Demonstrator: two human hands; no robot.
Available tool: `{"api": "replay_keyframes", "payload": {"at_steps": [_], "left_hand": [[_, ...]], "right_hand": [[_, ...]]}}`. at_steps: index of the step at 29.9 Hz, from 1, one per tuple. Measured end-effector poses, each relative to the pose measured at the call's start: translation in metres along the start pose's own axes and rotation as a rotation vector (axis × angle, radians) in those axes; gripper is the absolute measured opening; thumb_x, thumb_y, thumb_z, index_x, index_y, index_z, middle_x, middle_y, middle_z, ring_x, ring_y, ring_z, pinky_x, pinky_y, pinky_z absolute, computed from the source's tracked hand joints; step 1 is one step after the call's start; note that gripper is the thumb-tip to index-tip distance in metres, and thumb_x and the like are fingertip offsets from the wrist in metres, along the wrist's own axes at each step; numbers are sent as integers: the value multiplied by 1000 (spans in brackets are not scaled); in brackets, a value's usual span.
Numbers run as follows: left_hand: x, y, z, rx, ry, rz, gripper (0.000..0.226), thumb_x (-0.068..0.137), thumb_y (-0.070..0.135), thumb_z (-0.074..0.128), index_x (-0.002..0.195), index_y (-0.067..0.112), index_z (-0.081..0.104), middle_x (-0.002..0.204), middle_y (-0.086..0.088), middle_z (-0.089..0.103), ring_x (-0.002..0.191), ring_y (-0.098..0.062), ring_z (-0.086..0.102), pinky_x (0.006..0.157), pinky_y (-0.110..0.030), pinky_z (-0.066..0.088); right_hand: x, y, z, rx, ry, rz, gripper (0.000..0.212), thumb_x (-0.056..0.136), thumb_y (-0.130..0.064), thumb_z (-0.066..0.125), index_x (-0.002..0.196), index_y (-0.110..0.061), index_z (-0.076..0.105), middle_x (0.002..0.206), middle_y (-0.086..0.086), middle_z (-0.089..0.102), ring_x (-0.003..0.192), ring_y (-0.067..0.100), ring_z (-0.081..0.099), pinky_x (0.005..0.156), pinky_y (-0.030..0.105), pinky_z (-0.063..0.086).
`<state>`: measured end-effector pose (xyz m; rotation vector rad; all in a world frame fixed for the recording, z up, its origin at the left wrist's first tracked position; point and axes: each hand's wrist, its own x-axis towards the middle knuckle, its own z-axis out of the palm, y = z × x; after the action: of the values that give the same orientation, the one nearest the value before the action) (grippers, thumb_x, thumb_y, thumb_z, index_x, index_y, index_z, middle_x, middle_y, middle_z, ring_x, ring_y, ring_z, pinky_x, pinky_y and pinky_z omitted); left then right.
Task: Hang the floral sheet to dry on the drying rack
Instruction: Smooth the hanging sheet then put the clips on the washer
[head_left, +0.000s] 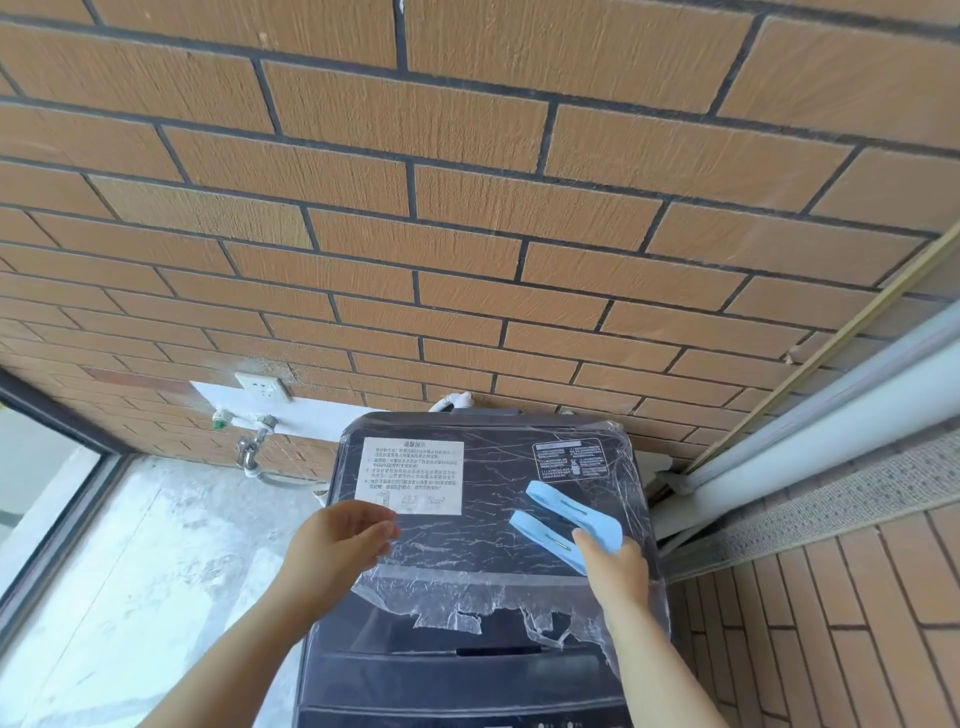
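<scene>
Blue plastic is all I have hold of: my right hand (615, 566) is curled round the base of a large clip (566, 519), whose two arms point away from the palm and up-left over the washing machine lid (483, 535). My left hand (337, 540) hangs over the lid's left edge with the fingers loose and slightly bent, gripping nothing. The floral sheet is nowhere in view, and neither is the drying rack. The lid under both hands is shut, so I'd guess the sheet is inside.

My main worry is the clip. If I lift the lid with my right hand occupied, the clip could slip and drop into the narrow gap just right of that hand, between the machine and the sliding door track (810, 447). Torn protective film (467, 613) lies loose on the lid, nearer me than my hands, and could snag my fingers or make the grip slippery.

Beyond both hands the brick wall (467, 234) stands close behind the machine, so a raised lid would have little room. To the left of my left hand, the tap (249, 447) juts out, with open concrete floor (156, 571) below. That side has the most room.
</scene>
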<state>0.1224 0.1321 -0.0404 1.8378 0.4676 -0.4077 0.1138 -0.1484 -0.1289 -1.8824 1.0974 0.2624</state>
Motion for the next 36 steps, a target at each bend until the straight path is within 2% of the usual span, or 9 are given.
{"api": "replay_keyframes", "payload": {"at_steps": [4, 12, 17, 20, 23, 27, 31, 34, 36], "left_hand": [[1, 0, -7, 1, 6, 13, 11, 87, 3, 60, 89, 8, 69, 77, -6, 75, 67, -17, 67, 67, -26, 54], [-9, -2, -14, -3, -5, 44, 10, 88, 7, 61, 90, 10, 70, 78, -3, 75, 77, -22, 70, 70, -28, 54], [-26, 1, -30, -18, 40, 63, 12, 87, 5, 60, 88, 11, 70, 80, -9, 74, 81, -28, 69, 77, -38, 55], [-39, 1, -42, -45, 101, 74, 12, 88, 6, 60, 89, 12, 71, 82, -9, 74, 81, -27, 69, 79, -40, 55], [-66, -6, -48, -74, 201, 58, 14, 89, 8, 59, 87, 16, 70, 83, -6, 75, 79, -23, 69, 79, -37, 57], [-114, -32, -47, -166, 359, -41, 13, 88, 9, 60, 88, 16, 70, 82, -3, 75, 82, -26, 70, 80, -38, 57], [-169, -65, -45, -276, 482, -150, 20, 72, 26, 71, 89, 16, 73, 83, -7, 74, 84, -27, 69, 83, -42, 56], [-215, -89, -51, -329, 609, -203, 29, 65, 35, 68, 89, 20, 73, 84, -5, 74, 85, -25, 69, 83, -42, 56], [-249, -106, -54, -362, 734, -225, 14, 80, 21, 69, 92, 15, 72, 85, -5, 75, 85, -24, 69, 82, -40, 56]], "right_hand": [[-6, -5, 8, 73, 31, -6, 41, 90, -22, 58, 122, 4, 53, 118, 22, 56, 85, 29, 51, 72, 31, 39], [-38, -19, 7, 223, -42, -199, 32, 93, -15, 54, 125, -12, 54, 110, 7, 60, 91, 21, 55, 76, 29, 39], [-66, -30, 4, 288, -110, -292, 35, 82, -47, 67, 113, -34, 58, 114, -8, 62, 105, 15, 60, 94, 43, 50], [-83, -46, 6, 265, -183, -369, 39, 85, -64, 50, 114, -38, 53, 123, -8, 54, 116, 16, 53, 101, 48, 45], [-101, -65, 7, 191, -302, -490, 45, 92, -61, 36, 119, -29, 53, 124, -6, 53, 114, 14, 50, 97, 33, 38], [-116, -74, 20, 120, -491, -629, 69, 86, -70, 27, 130, -22, 50, 125, -1, 56, 113, 18, 54, 90, 29, 38], [-136, -72, 37, 81, -691, -728, 58, 94, -52, 26, 142, -22, 34, 126, -9, 43, 113, 8, 43, 95, 23, 32], [-168, -62, 56, 19, -841, -789, 43, 94, -49, 30, 130, -28, 37, 106, -20, 49, 90, -5, 52, 77, 6, 38], [-194, -50, 73, -28, -965, -849, 51, 87, -60, 32, 124, -25, 41, 104, -18, 51, 87, -14, 51, 66, 2, 41]]}}
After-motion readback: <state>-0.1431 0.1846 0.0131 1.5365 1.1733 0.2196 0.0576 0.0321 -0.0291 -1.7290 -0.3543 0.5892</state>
